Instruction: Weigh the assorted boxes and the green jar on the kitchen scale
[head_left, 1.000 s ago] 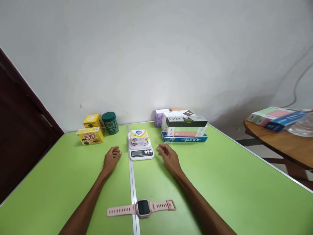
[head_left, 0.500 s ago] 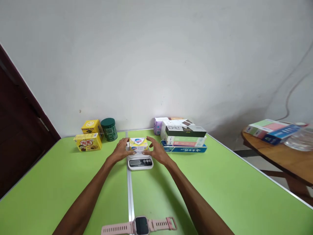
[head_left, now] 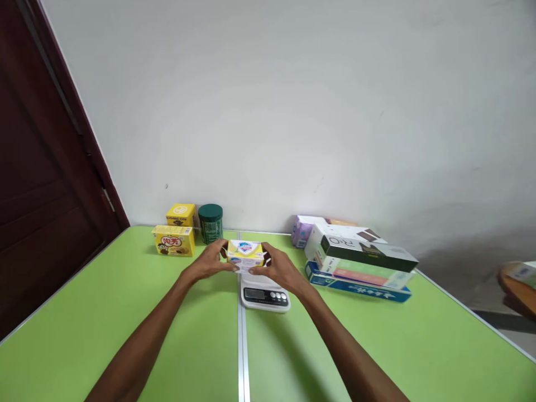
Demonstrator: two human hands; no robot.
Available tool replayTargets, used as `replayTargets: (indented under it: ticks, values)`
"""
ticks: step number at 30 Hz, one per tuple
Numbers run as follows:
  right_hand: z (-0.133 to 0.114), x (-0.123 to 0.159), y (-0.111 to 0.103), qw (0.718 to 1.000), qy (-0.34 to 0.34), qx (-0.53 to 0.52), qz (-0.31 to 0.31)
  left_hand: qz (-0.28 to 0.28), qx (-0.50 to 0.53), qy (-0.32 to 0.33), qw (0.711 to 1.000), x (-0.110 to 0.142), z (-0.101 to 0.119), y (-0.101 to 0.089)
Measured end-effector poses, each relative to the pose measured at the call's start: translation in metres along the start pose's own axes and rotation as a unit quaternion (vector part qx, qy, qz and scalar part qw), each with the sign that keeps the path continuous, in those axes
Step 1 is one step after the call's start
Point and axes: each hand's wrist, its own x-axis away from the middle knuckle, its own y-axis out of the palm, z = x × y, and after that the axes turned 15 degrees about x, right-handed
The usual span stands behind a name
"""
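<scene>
A yellow and white soap box [head_left: 245, 254] is gripped at its two ends by my hands. My left hand [head_left: 210, 261] has its thumb on the near face and its fingers behind the left end. On the right end my right hand [head_left: 280, 267] holds it the same way. Below and a little right of the box sits a white kitchen scale [head_left: 265, 298], with a dark display and round buttons on its front panel. The box hides much of the scale's plate and appears lifted above it.
Two yellow boxes [head_left: 173, 241] and a green lidded canister [head_left: 211, 224] stand at the back left. Stacked boxes [head_left: 368, 254] and a purple package [head_left: 305, 230] lie at the back right of the green table [head_left: 176, 335]. A wooden table [head_left: 517, 290] shows at far right.
Both hands have closed on the soap box and raised it off the scale, leftward relative to it. The view has turned left, and the pink smartwatch is out of sight.
</scene>
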Motion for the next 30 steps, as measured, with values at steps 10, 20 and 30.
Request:
replayTargets:
  ticks: [10,20,30]
  values:
    - [-0.049,-0.086,0.077,0.993,-0.032,0.053,-0.096,0.123,0.182,-0.091,0.971,0.032,-0.079,-0.054]
    - [-0.027,-0.109,0.105,0.991,0.015,0.072,-0.112,0.25,0.017,-0.024,0.968,0.07,-0.109,-0.003]
    - [-0.031,-0.13,0.117,0.993,0.045,0.092,-0.061,0.17,-0.104,0.044,0.979,0.029,-0.126,0.008]
